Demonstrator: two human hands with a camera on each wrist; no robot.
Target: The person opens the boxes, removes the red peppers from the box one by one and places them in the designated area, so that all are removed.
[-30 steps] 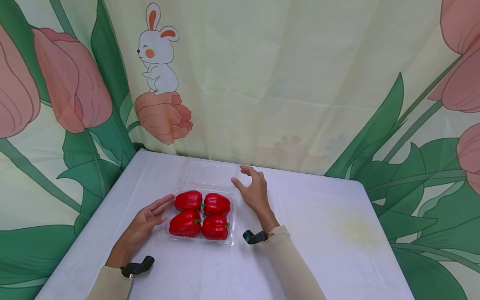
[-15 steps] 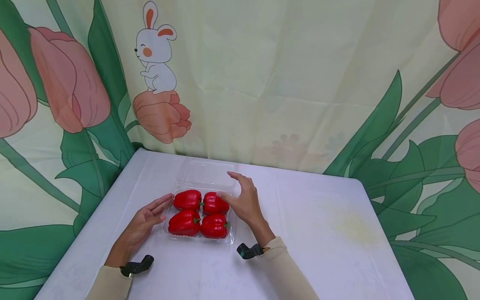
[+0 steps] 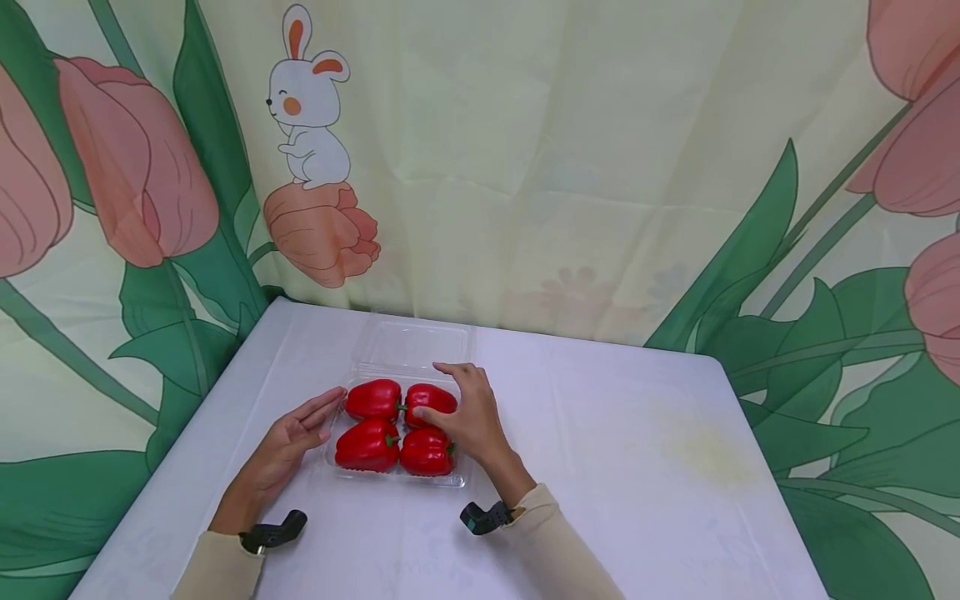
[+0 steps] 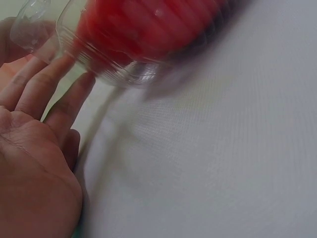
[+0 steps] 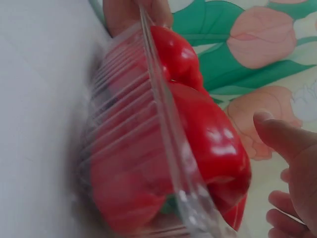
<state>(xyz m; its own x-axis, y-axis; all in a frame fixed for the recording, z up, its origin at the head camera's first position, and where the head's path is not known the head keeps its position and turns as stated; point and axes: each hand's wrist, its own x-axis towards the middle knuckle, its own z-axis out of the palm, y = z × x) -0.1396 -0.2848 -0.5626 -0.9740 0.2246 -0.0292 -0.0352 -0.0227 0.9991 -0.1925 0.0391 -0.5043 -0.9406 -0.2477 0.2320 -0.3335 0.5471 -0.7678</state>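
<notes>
Several red bell peppers (image 3: 367, 446) sit in a clear plastic clamshell container (image 3: 463, 482), its lid (image 3: 416, 343) folded back flat on the far side. At the container's left side, my left hand (image 3: 281, 450) lies palm inward with extended fingers touching the wall; the left wrist view shows those fingertips (image 4: 84, 79) against the ribbed plastic. Over the right rim, my right hand (image 3: 472, 417) hovers with thumb and fingers spread, near the far-right pepper (image 3: 431, 400). In the right wrist view, a gap shows between my thumb (image 5: 277, 131) and the nearest pepper (image 5: 213, 144).
A white cloth covers the table (image 3: 600, 467), which reaches wide to the right of the container. Behind it hangs a curtain (image 3: 600, 167) printed with tulips and a rabbit. Each wrist carries a small black camera (image 3: 483, 518).
My right hand has moved left and toward me, from beside the open lid to above the container's right part. My left hand has stayed at the container's side.
</notes>
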